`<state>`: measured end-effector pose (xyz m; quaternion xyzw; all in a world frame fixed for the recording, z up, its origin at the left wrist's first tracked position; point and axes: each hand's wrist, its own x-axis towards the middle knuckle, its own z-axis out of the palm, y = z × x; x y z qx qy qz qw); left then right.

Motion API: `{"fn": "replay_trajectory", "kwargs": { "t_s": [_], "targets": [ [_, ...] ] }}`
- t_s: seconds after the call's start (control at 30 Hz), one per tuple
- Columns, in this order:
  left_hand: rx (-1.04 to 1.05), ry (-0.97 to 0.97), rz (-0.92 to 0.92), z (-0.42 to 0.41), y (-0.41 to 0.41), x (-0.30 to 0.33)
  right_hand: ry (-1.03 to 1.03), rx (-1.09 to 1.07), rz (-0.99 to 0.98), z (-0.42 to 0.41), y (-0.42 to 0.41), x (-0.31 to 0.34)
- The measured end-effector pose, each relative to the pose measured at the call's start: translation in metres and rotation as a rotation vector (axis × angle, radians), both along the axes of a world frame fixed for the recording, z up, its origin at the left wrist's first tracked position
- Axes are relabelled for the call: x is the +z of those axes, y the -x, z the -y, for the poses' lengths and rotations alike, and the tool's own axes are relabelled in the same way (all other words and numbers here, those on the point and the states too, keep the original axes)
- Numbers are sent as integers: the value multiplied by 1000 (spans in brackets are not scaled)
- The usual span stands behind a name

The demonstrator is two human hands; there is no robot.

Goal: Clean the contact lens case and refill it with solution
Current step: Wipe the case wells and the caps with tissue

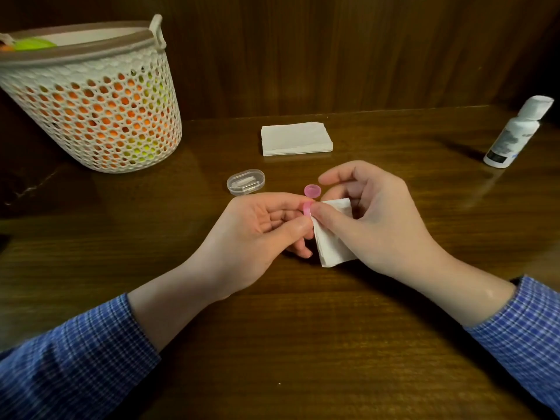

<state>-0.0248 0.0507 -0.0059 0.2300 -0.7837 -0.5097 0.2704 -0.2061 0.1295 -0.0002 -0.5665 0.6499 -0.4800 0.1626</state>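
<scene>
Pink contact lens case sits up off the worktop, between my two hands near the middle of the scene, mostly hidden by fingertips. I judge it light, rigid and a bit slick, so it wants a pinch on its outer rim, leaving the well free for wiping. My left hand has its grip closed around it, thumb and fingers pinching the case. My right hand pinches a folded white tissue with the thumb against the case, forefinger raised and loosely curved; the tissue is soft and will crumple. A loose pink cap lies just beyond the fingers, a clear plastic box to its left, a tissue stack farther off, the solution bottle far right, well apart.
</scene>
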Motion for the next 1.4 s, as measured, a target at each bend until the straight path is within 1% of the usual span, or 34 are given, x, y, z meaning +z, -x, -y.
{"fn": "replay_trajectory", "kwargs": {
  "t_s": [0.1, 0.23, 0.33, 0.47, 0.63, 0.7, 0.8, 0.9, 1.03, 1.2, 1.4],
  "targets": [
    [-9, 44, 39, 2, -1, 0, 95, -13, -161, -3, -3, -2],
    [-21, -23, 67, 2, -1, -1, 199, 4, -359, -2, 0, -3],
    [-31, -57, 91, 0, -1, -1, 236, 50, -421, 0, 1, -4],
    [-49, -79, 90, 0, 0, -1, 196, 128, -457, 0, 2, -2],
    [-45, -177, 53, -1, 3, 1, 17, 115, -308, 0, 0, 2],
    [-27, -156, 9, -2, 3, 1, -63, 111, -207, 0, 1, 2],
    [-15, -66, -31, -4, 3, 1, -123, 127, -75, 1, 2, 0],
    [14, -28, -30, -3, 3, 0, -137, 126, -24, 2, 1, -1],
    [33, -53, -29, -2, 1, 1, -119, 112, 40, 2, 2, -1],
    [13, -74, -17, -1, 1, 0, -170, 168, 206, 2, 9, 5],
    [1, -77, 7, -1, -1, -1, -215, 199, 255, 1, 11, 5]
  ]
}}
